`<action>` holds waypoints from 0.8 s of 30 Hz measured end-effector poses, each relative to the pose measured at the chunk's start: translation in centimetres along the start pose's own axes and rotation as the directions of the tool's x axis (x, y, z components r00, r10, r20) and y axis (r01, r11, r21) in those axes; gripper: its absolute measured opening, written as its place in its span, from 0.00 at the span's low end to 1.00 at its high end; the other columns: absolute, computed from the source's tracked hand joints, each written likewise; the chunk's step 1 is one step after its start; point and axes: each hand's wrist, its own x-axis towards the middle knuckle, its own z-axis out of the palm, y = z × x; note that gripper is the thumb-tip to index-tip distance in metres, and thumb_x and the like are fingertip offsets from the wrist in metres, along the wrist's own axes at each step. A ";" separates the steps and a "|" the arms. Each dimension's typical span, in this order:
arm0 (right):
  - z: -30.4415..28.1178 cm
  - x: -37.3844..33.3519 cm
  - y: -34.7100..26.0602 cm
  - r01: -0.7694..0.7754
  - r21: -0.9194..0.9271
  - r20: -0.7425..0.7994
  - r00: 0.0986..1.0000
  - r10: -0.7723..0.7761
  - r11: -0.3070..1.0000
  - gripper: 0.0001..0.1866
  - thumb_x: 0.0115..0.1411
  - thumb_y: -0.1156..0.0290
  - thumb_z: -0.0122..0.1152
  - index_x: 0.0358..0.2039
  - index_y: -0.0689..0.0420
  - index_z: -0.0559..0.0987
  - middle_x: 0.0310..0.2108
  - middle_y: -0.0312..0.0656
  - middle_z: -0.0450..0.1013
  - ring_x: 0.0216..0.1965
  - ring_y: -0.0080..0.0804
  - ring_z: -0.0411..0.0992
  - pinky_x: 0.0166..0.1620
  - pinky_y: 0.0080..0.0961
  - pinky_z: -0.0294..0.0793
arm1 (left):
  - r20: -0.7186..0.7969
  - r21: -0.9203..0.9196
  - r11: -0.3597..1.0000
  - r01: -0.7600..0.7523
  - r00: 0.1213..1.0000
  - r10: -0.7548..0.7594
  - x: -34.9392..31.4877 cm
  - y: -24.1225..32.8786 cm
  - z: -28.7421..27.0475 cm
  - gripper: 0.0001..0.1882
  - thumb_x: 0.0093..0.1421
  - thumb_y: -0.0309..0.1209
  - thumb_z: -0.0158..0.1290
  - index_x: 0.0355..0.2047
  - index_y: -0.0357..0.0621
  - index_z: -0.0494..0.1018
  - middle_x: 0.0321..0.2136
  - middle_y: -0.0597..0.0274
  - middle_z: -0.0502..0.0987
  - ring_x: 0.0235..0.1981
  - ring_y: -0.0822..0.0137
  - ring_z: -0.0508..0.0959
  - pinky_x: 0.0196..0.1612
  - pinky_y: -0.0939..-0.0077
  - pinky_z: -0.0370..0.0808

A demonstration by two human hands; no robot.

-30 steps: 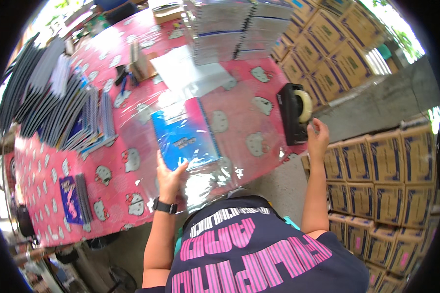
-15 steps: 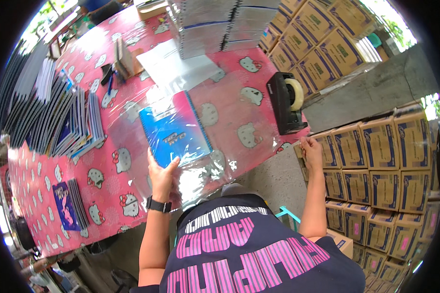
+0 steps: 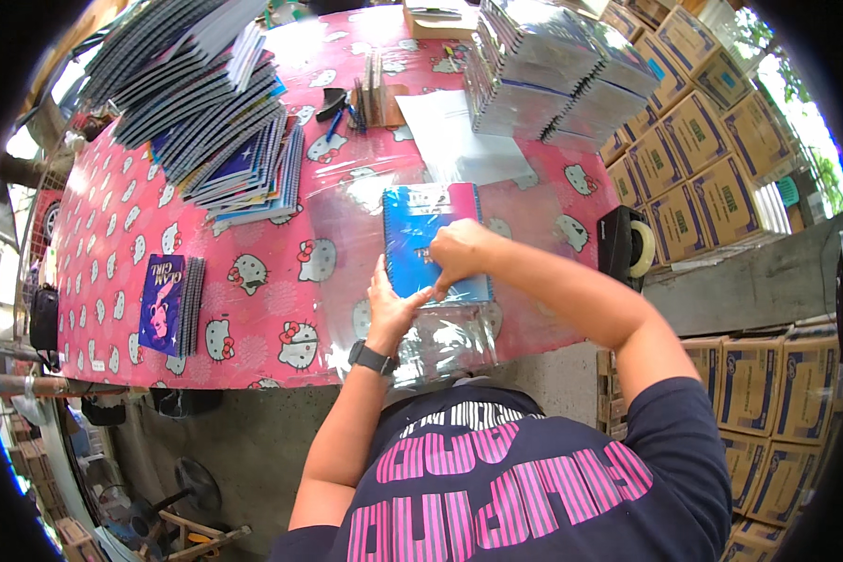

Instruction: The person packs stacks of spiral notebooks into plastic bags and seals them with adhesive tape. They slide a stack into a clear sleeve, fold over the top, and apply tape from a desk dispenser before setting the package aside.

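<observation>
A blue and pink spiral notebook lies on the table near its front edge, with clear plastic film under and around it. My left hand grips its lower left corner, fingers along the left edge and thumb at the bottom edge. Reaching across from the right, my right hand rests on the cover with its fingers curled down. Whatever those fingertips pinch, if anything, is hidden or too small to make out. A black tape dispenser with a pale roll stands to the right.
Tall notebook stacks lean at the far left; a smaller purple pile sits nearer. Wrapped notebooks and white sheets are at the back, beside a blue pen. Cartons are piled right of the pink patterned table.
My right hand has come from beside the tape dispenser onto the notebook's cover. My left hand stays at the notebook's lower edge. The view has shifted, and the notebook now sits straighter.
</observation>
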 end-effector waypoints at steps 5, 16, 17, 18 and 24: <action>0.3 0.5 5.6 -0.390 0.036 -0.223 0.895 0.387 0.920 0.34 0.37 0.41 0.69 0.31 0.60 0.80 0.31 0.47 0.77 0.34 0.42 0.76 0.37 0.34 0.74 | -0.092 -0.144 0.989 -0.012 0.996 -0.001 0.7 -1.2 -1.2 0.54 0.42 0.37 0.68 0.62 0.31 0.47 0.50 0.44 0.66 0.50 0.55 0.69 0.53 0.63 0.67; -0.3 -14.3 6.1 0.355 0.619 -0.186 0.933 0.309 -0.701 0.34 0.54 0.43 0.58 0.48 0.63 0.73 0.43 0.45 0.74 0.45 0.38 0.73 0.44 0.37 0.75 | 0.395 0.385 0.404 -0.830 0.543 0.741 -0.6 19.2 0.5 0.34 0.38 0.31 0.61 0.50 0.45 0.69 0.36 0.58 0.69 0.40 0.58 0.71 0.45 0.67 0.70; -0.7 -15.0 6.0 0.451 0.565 -0.206 0.888 0.411 -0.691 0.32 0.55 0.46 0.57 0.47 0.62 0.73 0.42 0.45 0.74 0.44 0.38 0.74 0.44 0.37 0.76 | 0.523 0.421 0.208 -0.883 0.424 0.740 -0.7 21.2 0.7 0.34 0.38 0.31 0.61 0.51 0.47 0.69 0.37 0.60 0.70 0.41 0.61 0.70 0.48 0.65 0.68; -1.0 -15.5 5.9 0.544 0.508 -0.218 0.832 0.511 -0.668 0.29 0.56 0.48 0.57 0.47 0.61 0.73 0.42 0.45 0.74 0.44 0.37 0.74 0.44 0.37 0.76 | 0.643 0.422 0.005 -0.907 0.303 0.703 -0.7 23.4 1.1 0.35 0.38 0.31 0.61 0.51 0.49 0.68 0.37 0.62 0.70 0.43 0.63 0.70 0.50 0.64 0.66; -10.2 -16.9 11.5 0.871 0.396 -0.491 0.468 0.735 -0.290 0.17 0.55 0.61 0.57 0.43 0.54 0.74 0.36 0.40 0.75 0.36 0.33 0.75 0.40 0.30 0.77 | 0.416 0.578 -0.086 -0.811 0.202 0.887 -0.3 30.0 1.5 0.36 0.45 0.36 0.62 0.56 0.55 0.64 0.56 0.59 0.61 0.56 0.54 0.61 0.59 0.49 0.53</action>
